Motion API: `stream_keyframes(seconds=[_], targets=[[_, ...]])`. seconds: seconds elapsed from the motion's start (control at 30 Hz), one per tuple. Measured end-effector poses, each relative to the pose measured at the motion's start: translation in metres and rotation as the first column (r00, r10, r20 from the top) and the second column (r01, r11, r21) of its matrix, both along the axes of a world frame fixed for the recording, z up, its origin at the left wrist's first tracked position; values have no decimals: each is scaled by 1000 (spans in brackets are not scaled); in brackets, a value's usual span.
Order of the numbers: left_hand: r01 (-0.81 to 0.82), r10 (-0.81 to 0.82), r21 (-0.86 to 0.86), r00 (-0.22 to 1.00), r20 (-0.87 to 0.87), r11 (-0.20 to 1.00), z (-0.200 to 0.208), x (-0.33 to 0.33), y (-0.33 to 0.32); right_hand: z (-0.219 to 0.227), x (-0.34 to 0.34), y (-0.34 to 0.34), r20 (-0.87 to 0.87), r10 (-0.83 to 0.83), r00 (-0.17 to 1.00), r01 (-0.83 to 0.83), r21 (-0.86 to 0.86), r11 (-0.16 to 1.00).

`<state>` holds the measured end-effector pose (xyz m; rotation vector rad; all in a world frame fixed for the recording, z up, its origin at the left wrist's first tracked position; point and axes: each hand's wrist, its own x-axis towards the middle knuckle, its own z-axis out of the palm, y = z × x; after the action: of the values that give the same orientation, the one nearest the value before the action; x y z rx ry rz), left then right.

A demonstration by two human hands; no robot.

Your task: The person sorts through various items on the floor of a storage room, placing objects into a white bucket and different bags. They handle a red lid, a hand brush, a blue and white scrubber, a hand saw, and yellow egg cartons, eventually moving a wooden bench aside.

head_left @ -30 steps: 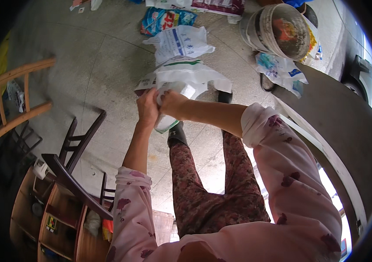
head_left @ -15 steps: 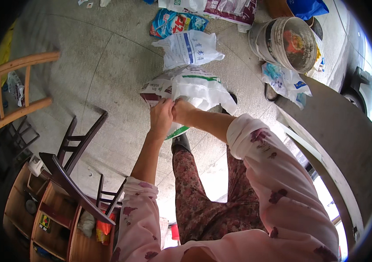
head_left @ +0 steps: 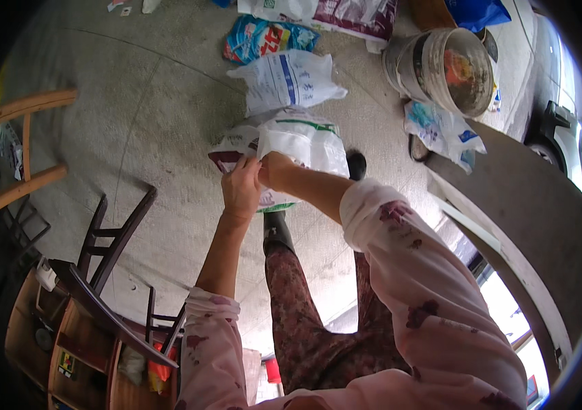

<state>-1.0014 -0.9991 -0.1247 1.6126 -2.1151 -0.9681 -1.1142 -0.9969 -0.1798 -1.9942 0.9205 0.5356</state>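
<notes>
A bulging white plastic bag (head_left: 308, 140) with green stripes and maroon print rests on the floor in front of my feet. My left hand (head_left: 242, 188) has its fingers closed on the bag's near left part. Pressed up against it, my right hand (head_left: 277, 171) also grips the bag, its fingertips partly hidden. What is inside the bag does not show. Just beyond lies a white plastic bag with a blue stripe (head_left: 291, 78), touching or almost touching the held one. Farther off is a blue, red and white printed packet (head_left: 270, 39).
At the far right stands a dirty bucket (head_left: 465, 72), with a crumpled white and blue bag (head_left: 445, 131) beside it. A maroon bag (head_left: 359, 17) lies at the far edge. On the left are a dark wooden stool (head_left: 110, 239), a wooden frame (head_left: 24, 143) and a wooden cabinet (head_left: 82, 348).
Both hands have shifted slightly, still closed on the bag. The bag's loose right side has drawn in, showing more of my dark right shoe. The whole view has moved a little.
</notes>
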Motion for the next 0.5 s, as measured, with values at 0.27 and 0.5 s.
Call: stream_keyframes(seconds=[0.27, 0.5], targets=[[-365, 332, 112, 913, 239, 924, -14, 27, 55, -3, -22, -13, -133, 52, 990, -68, -116, 991], [-457, 689, 888, 657, 308, 39, -10, -9, 116, 36, -16, 14, -161, 55, 985, -85, -188, 978]])
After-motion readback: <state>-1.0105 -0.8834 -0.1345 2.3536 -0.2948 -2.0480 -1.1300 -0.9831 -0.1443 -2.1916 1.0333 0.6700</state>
